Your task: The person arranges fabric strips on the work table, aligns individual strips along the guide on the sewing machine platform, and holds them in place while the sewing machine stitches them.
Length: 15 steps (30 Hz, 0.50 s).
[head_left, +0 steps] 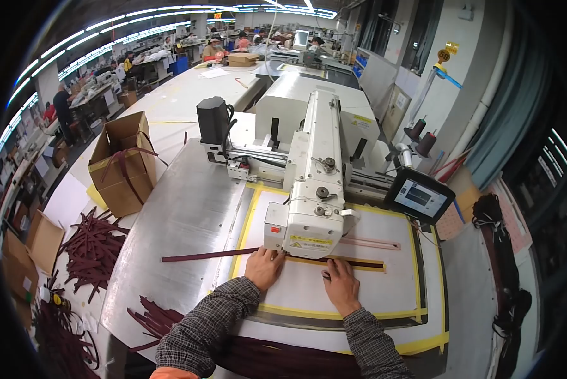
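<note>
A long maroon fabric strip (201,256) runs across the metal bed and under the white head of a sewing machine (315,221). My left hand (264,268) is closed on the strip just left of the head, its fingertips partly hidden by the machine. To the right of the head, the fingers of my right hand (342,287) press together on the same strip, where it lies in a yellow-edged slot (375,270) of the white template (315,290). Something small and dark shows at my right thumb; I cannot make out what it is. The needle area is hidden.
Several loose maroon strips (97,249) are heaped on the left, beside an open cardboard box (128,183). More strips (271,359) hang near my body. A control screen (420,197) stands right of the head, with thread cones (426,144) behind it. People work far back.
</note>
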Tool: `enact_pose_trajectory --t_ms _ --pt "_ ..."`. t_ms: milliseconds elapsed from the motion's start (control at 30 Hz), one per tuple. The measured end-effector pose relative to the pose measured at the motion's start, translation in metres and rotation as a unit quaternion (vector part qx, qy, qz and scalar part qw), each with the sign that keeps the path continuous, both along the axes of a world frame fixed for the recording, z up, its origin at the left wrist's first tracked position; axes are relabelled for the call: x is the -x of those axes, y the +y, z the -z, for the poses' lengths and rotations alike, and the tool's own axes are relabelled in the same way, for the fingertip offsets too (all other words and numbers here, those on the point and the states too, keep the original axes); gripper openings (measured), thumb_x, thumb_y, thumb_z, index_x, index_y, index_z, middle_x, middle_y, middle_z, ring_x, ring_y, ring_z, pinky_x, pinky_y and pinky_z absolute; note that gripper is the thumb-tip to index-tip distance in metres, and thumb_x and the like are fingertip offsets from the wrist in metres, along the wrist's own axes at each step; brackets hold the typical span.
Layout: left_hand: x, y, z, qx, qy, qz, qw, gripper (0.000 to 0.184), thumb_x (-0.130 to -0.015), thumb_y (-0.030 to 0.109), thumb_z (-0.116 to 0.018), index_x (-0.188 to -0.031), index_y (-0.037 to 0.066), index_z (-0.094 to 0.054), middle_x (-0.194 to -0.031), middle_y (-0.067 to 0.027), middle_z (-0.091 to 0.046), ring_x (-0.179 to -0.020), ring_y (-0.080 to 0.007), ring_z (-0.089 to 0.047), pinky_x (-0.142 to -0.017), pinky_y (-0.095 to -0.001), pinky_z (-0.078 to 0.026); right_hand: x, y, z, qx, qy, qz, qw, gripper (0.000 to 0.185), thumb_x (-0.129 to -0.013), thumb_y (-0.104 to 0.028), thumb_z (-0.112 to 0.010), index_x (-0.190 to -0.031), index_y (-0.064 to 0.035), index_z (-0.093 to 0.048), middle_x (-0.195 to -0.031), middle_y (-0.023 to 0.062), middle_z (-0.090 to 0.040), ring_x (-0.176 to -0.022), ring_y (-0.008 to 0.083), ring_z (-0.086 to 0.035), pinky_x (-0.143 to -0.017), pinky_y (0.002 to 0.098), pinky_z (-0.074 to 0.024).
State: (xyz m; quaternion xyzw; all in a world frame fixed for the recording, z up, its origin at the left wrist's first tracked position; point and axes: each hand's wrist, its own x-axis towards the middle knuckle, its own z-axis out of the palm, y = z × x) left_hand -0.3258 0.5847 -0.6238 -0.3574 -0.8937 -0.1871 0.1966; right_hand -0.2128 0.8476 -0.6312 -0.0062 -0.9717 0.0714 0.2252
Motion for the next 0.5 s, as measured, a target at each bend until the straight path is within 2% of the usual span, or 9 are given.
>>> enact_pose_trajectory --t_ms 67,167,300,433,500 --pt "0.000 0.000 -0.004 0.025 0.015 0.001 1.000 0.027 -0.098 0.027 -0.072 -0.119 0.012 -0.080 -0.114 -0.0100 -0.069 -0.110 -0.0299 -0.064 -0.093 -0.0449 -0.051 0.002 -0.005 0.004 -0.003 -0.004 0.006 1.000 0.049 -0.092 -0.027 -0.083 -0.136 -0.0082 -0.073 -0.142 0.0098 -0.068 -0.136 0.0325 -0.063 -0.105 0.0439 -0.0612" --pt "-0.003 0.013 -0.002 0.015 -0.002 0.011 1.000 0.025 -0.097 0.030 -0.073 -0.115 0.014 -0.081 -0.110 -0.0102 -0.070 -0.112 -0.0300 -0.063 -0.096 -0.0469 -0.046 0.005 -0.015 0.005 -0.009 -0.001 0.003 1.000 0.049 -0.093 -0.028 -0.082 -0.136 -0.0082 -0.073 -0.141 0.0105 -0.069 -0.136 0.0332 -0.063 -0.106 0.0449 -0.0597" --pt "-0.011 0.031 0.005 -0.046 0.011 -0.009 0.999 0.023 -0.096 0.030 -0.074 -0.112 0.015 -0.083 -0.108 -0.0099 -0.071 -0.112 -0.0302 -0.063 -0.098 -0.0500 -0.045 0.008 -0.027 -0.001 0.003 -0.010 0.000 1.000 0.049 -0.094 -0.029 -0.081 -0.137 -0.0072 -0.073 -0.141 0.0114 -0.070 -0.138 0.0334 -0.061 -0.108 0.0457 -0.0576" --pt "-0.008 0.017 0.005 -0.045 0.031 -0.001 0.999 0.023 -0.096 0.026 -0.075 -0.114 0.015 -0.083 -0.112 -0.0093 -0.070 -0.114 -0.0299 -0.063 -0.100 -0.0504 -0.045 0.013 -0.036 -0.003 0.002 -0.021 -0.010 1.000 0.049 -0.097 -0.031 -0.077 -0.138 -0.0047 -0.072 -0.144 0.0108 -0.069 -0.140 0.0321 -0.060 -0.109 0.0437 -0.0580" --pt "-0.006 0.012 0.003 -0.050 0.046 0.000 0.998 0.021 -0.094 0.025 -0.076 -0.112 0.015 -0.084 -0.108 -0.0078 -0.071 -0.111 -0.0292 -0.064 -0.098 -0.0497 -0.046 0.011 -0.036 -0.013 0.010 -0.035 -0.025 0.999 0.049 -0.097 -0.031 -0.077 -0.138 -0.0048 -0.072 -0.145 0.0107 -0.069 -0.139 0.0309 -0.061 -0.108 0.0425 -0.0589"
